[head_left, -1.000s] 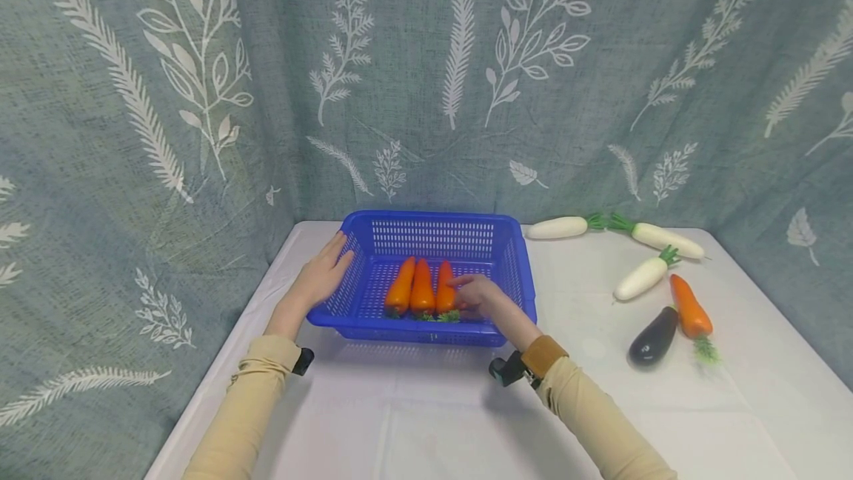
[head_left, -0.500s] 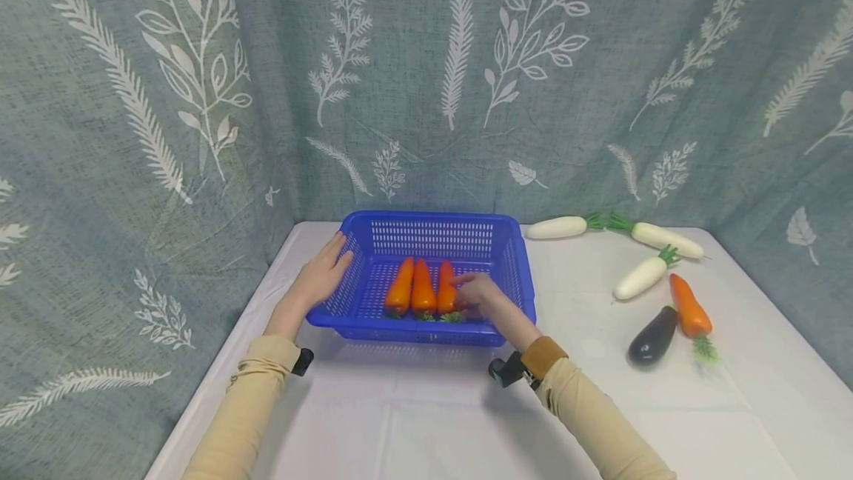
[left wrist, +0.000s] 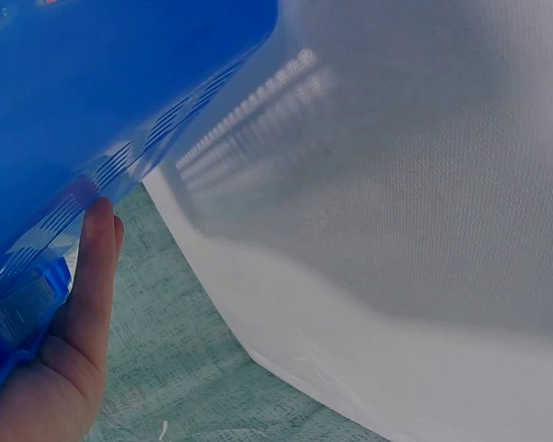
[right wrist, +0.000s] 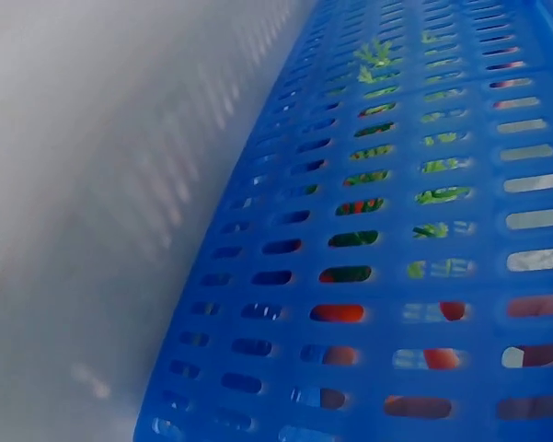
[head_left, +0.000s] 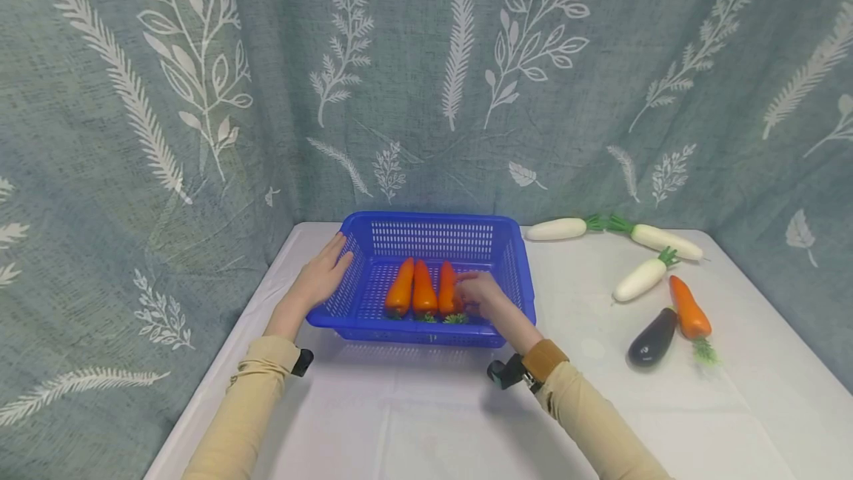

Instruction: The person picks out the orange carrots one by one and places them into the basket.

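3 Carrots in Blue Basket, Side by Side

1. Blue basket [head_left: 420, 334]: on the desk [head_left: 413, 413]; holds the 9 o'clock carrot [head_left: 400, 289], middle carrot [head_left: 423, 290] and 3 o'clock carrot [head_left: 446, 289], tips toward 12 o'clock, leaves toward 6.
2. Left hand [head_left: 318, 278]: at the basket's 9 o'clock wall; fingers straight, released.
3. Right hand [head_left: 481, 293]: inside, at the 3 o'clock carrot's outer flank; fingers bent, thumb hidden. Grasping or released: cannot tell.
4. Handling, as judged: settling the 3 o'clock carrot into its row. Light touch advised, tip aimed at 12 o'clock, then a straight upward withdrawal sparing neighbours; a flat left palm should brace the basket.
5. Apart, at 2 to 4 o'clock: 3 white radishes [head_left: 641, 279], 1 loose carrot [head_left: 691, 310], 1 eggplant [head_left: 653, 338].
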`<state>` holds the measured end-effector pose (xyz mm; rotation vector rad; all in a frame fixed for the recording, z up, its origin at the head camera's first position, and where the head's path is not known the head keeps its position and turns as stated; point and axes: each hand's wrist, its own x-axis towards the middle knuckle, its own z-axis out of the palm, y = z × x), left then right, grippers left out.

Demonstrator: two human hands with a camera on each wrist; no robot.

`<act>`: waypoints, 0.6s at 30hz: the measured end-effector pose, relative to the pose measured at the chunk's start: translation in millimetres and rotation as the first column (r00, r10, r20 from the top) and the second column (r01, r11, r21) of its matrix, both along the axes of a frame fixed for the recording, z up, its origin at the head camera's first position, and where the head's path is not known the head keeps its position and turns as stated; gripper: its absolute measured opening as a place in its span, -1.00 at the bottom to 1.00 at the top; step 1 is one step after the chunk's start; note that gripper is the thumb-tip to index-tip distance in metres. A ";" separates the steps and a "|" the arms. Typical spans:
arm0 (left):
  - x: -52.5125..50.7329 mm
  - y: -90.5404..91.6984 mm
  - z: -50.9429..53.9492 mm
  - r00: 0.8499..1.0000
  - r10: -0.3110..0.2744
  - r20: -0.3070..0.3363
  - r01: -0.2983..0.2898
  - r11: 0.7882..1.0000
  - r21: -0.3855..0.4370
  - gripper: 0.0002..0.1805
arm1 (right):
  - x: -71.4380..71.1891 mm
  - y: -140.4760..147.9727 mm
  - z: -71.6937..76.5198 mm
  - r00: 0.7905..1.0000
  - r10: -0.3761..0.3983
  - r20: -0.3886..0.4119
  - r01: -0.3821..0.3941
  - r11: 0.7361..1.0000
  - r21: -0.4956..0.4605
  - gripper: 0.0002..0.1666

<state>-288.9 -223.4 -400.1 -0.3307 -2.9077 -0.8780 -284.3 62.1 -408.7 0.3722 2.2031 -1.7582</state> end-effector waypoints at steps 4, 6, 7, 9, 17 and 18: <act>0.4 -0.1 1.0 1.000 0.002 0.003 -0.002 1.000 0.006 -0.37 | 2.3 -0.1 0.7 0.999 -0.029 -0.034 0.028 0.999 -0.041 -0.51; 0.4 -0.7 2.0 1.000 0.001 0.003 -0.001 1.000 0.012 -0.37 | 2.4 -0.7 1.1 0.998 -0.038 -0.053 0.036 0.998 -0.052 -0.52; 0.5 -0.9 2.3 1.000 0.000 0.004 -0.001 1.000 0.014 -0.38 | 2.4 -0.9 1.4 0.997 -0.043 -0.064 0.039 0.997 -0.061 -0.53; 0.6 -1.1 3.0 1.000 -0.001 0.002 0.001 1.000 0.014 -0.38 | 2.4 -1.0 1.4 0.994 -0.056 -0.097 0.049 0.996 -0.073 -0.53; 2.3 -0.6 4.1 1.000 -0.004 -0.005 0.004 1.000 0.018 -0.39 | 4.5 3.2 0.7 0.952 -0.124 -0.280 0.086 0.986 -0.145 -0.49; 2.3 -0.5 4.4 1.000 -0.004 -0.004 0.004 1.000 0.019 -0.39 | 4.9 4.1 1.0 0.949 -0.121 -0.289 0.077 0.984 -0.159 -0.49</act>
